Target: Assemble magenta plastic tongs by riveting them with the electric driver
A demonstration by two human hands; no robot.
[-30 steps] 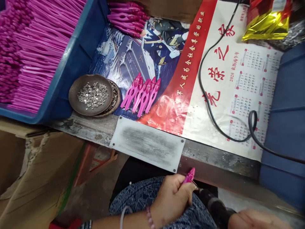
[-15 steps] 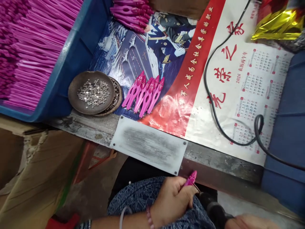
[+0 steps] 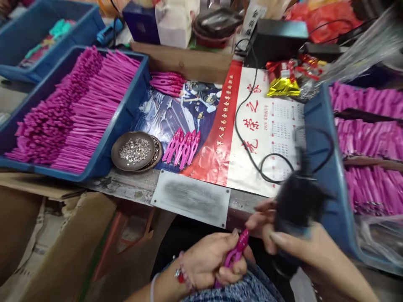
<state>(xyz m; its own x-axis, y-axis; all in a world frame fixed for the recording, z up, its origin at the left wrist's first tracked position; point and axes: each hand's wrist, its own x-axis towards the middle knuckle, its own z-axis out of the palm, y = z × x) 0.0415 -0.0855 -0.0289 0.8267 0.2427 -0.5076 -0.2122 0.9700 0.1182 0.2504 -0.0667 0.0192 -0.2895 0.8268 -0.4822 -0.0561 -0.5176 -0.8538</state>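
Observation:
My left hand (image 3: 210, 262) is closed around a pink plastic clip (image 3: 236, 251) above my lap, its tip pointing up and to the right. Just to its right, my right hand (image 3: 291, 241) grips a black corded power tool (image 3: 297, 205), blurred by motion. The tool's black cable (image 3: 248, 147) loops back across the calendar poster (image 3: 270, 126). On the poster lies a small row of finished pink clips (image 3: 184, 147). Beside them stands a brown dish of small metal parts (image 3: 134, 150).
A blue bin full of pink parts (image 3: 75, 109) is at the left, another blue bin of pink parts (image 3: 368, 151) at the right. A metal plate (image 3: 192, 197) is fixed at the table's front edge. Cardboard boxes (image 3: 47, 235) stand lower left; boxes and bags crowd the back.
The view has tilted up, showing the whole bench. My right hand has risen with the black tool to beside the clip. My left hand has turned the clip more upright.

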